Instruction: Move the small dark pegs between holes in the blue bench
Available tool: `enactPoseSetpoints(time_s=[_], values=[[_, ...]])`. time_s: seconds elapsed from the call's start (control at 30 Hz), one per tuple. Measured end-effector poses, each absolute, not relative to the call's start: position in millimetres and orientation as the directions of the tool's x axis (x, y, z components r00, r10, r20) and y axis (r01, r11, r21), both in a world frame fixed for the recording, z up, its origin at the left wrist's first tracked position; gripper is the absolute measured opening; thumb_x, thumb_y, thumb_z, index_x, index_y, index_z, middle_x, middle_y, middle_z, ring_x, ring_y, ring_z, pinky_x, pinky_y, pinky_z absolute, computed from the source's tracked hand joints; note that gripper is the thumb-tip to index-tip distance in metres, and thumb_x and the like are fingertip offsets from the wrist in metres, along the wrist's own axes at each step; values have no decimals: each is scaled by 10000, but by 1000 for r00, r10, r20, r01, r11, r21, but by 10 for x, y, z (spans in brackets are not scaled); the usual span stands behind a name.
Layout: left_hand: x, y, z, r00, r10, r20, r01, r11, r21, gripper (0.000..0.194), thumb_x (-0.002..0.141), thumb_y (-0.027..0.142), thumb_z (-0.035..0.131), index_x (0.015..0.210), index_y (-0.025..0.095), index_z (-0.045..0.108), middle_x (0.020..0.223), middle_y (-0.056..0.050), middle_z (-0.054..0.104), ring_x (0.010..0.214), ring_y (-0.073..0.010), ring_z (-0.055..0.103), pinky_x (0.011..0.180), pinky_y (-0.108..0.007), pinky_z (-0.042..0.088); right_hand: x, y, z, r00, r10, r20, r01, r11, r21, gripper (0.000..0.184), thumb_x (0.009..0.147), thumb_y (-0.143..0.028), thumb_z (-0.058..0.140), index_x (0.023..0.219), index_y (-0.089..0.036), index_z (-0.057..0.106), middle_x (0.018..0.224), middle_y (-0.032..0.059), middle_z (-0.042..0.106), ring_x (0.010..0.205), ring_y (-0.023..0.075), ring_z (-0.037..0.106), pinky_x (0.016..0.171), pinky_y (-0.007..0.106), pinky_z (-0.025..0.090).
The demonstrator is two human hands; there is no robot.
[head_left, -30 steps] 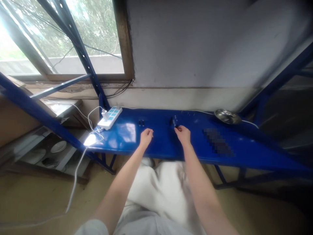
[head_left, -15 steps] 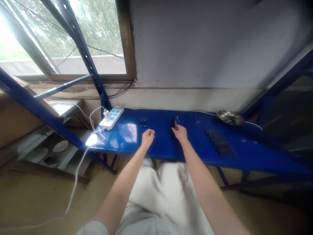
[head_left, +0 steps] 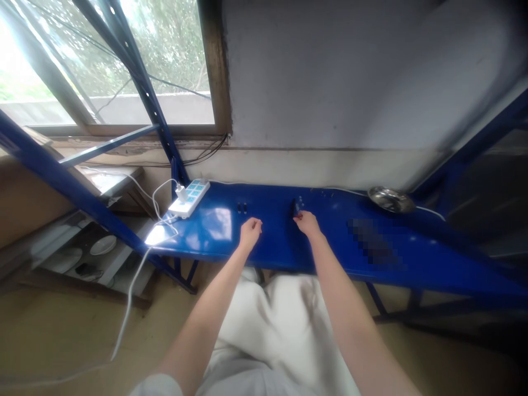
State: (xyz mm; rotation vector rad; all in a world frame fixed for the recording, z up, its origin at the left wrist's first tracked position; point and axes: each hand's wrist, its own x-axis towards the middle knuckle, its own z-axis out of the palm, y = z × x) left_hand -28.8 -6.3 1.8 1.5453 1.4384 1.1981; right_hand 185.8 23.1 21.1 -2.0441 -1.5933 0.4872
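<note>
My left hand [head_left: 250,232] hovers over the front of the blue table [head_left: 272,242], its fingers drawn together in a pinch; anything between them is too small to make out. Behind it lie two small dark pieces [head_left: 242,208] with light ends, side by side. My right hand [head_left: 308,224] has its fingertips pressed together close to a small dark upright object [head_left: 293,208]. Whether the fingers grip or only touch that object is unclear. Several tiny clear pieces [head_left: 300,202] lie just beyond the right fingers.
A white power strip [head_left: 190,199] with a plugged-in adapter sits at the table's left end. A shiny metal dish [head_left: 391,199] stands at the back right, in front of a white cable. A pixelated dark item [head_left: 373,242] lies on the right. Blue frame posts [head_left: 154,110] flank the table.
My right hand has shifted slightly to the right, and the dark object beside its fingers now looks narrower. My left hand stays almost where it was, still pinched.
</note>
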Motion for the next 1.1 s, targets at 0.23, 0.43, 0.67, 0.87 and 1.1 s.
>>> enactPoseSetpoints(time_s=[0.23,0.43,0.67,0.87,1.1], values=[[-292,-57,0,-40,986,162,324,-140,936,219,802,329,441,713,180,575,560,35,546,477,-71,468,523,-187,370,1894,152,221,386,921,55,771,-289,-568,223,760,-298,542,841,-144,681,817,118,674,743,221,632,625,286,448],[-290,-55,3,-43,987,155,323,-133,937,212,796,321,446,710,179,577,555,34,542,478,-73,466,515,-187,366,1855,154,184,424,903,73,759,-310,-573,267,769,-332,519,874,-152,686,851,126,676,764,222,638,626,278,443],[-291,-54,11,-49,987,152,319,-129,939,210,794,319,448,707,179,578,556,33,546,473,-72,463,509,-186,366,1852,182,225,434,900,37,748,-337,-571,253,762,-331,534,860,-154,686,840,139,674,763,236,644,622,290,449],[-289,-50,6,-52,987,153,318,-128,939,211,793,322,449,710,178,578,557,35,545,471,-71,465,508,-183,364,1860,190,247,427,904,30,755,-338,-562,249,742,-332,560,864,-154,684,851,136,676,778,242,646,624,291,451],[-279,-57,22,-55,987,154,319,-128,939,199,792,307,448,704,179,572,552,33,540,479,-75,465,512,-187,365,2027,225,324,331,937,-111,741,-331,-585,286,670,-287,649,891,-106,654,696,94,671,632,190,635,599,278,464]])
